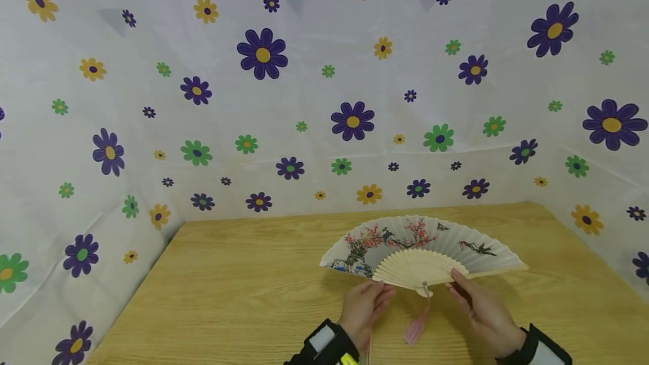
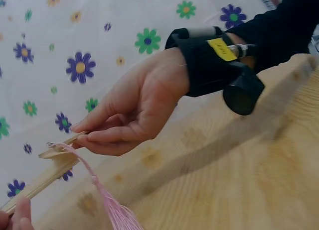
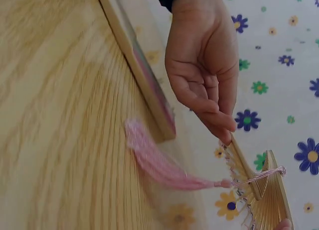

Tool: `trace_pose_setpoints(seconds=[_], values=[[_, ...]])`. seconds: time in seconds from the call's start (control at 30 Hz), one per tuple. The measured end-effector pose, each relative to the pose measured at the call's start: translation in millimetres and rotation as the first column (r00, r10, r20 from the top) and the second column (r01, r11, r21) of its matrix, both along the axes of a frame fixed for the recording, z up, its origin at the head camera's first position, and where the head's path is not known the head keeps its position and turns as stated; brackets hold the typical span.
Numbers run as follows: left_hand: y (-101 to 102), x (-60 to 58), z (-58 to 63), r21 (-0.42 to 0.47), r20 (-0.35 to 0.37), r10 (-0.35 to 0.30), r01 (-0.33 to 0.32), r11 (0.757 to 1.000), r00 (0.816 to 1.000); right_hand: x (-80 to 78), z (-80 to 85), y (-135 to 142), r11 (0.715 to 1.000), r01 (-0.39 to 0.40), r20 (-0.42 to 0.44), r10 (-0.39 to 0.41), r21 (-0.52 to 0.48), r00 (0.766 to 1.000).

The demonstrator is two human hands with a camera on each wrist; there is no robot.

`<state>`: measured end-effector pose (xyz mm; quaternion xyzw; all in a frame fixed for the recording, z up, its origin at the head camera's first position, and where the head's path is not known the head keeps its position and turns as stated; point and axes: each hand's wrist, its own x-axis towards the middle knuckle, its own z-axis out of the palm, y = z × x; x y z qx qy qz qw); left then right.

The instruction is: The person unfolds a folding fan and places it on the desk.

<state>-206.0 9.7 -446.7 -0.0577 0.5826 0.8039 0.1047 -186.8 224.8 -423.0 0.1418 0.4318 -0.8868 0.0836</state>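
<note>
An unfolded folding fan (image 1: 446, 241) is held above the table, its pale leaf printed with pink blossoms and birds. My left hand (image 1: 361, 310) pinches the fan's left edge stick near the pivot. On the opposite side my right hand (image 1: 484, 310) grips the other edge stick, thumb on top and fingers underneath. A pink tassel (image 1: 416, 328) hangs from the pivot between both hands. In the left wrist view, the right hand (image 2: 134, 103) is seen pinching the stick. The left hand (image 3: 204, 65) fills the top of the right wrist view; the fan's sticks (image 3: 271, 205) appear edge-on.
A wood-grain table (image 1: 228, 275) lies beneath. Flower-printed white sheeting (image 1: 314, 32) rises behind and on both sides. A narrow box (image 3: 132, 51) with a pink edge rests on the tabletop near the left hand, mostly hidden by the left forearm in the head view.
</note>
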Motion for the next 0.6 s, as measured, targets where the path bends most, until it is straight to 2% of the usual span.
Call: trace_pose_setpoints(seconds=[0.13,0.23,0.33,0.43,0.47,0.53,0.6], values=[[28.7,-26.8,-6.7,-0.014,0.04,0.005,-0.005,1.0,0.999,-19.0,-4.0,22.1,0.999,0.028,0.037,-0.027,-0.025,0.999],[46.5,-38.8,-9.9,-0.022,0.064,0.038,-0.037,0.999,0.997,-30.7,-11.2,33.8,0.999,0.042,0.047,-0.04,-0.027,0.998],[61.7,-45.8,-10.7,-0.024,0.104,0.088,-0.086,0.996,0.991,-38.4,-18.7,42.9,0.998,0.051,0.052,-0.05,-0.023,0.997],[74.9,-51.3,-15.1,-0.006,0.134,0.109,-0.109,0.994,0.985,-41.7,-23.3,51.9,0.998,0.066,0.059,-0.065,-0.025,0.996],[78.6,-54.8,-21.4,0.029,0.125,0.1,-0.104,0.994,0.987,-41.9,-23.9,55.1,0.997,0.076,0.065,-0.075,-0.024,0.995],[80.9,-55.6,-24.7,0.026,0.147,0.091,-0.096,0.995,0.985,-41.1,-25.1,58.2,0.995,0.095,0.086,-0.092,-0.034,0.992],[79.5,-49.7,-24.2,0.01,0.166,0.063,-0.066,0.998,0.984,-34.7,-25.3,61.8,0.995,0.1,0.105,-0.097,-0.02,0.99]])
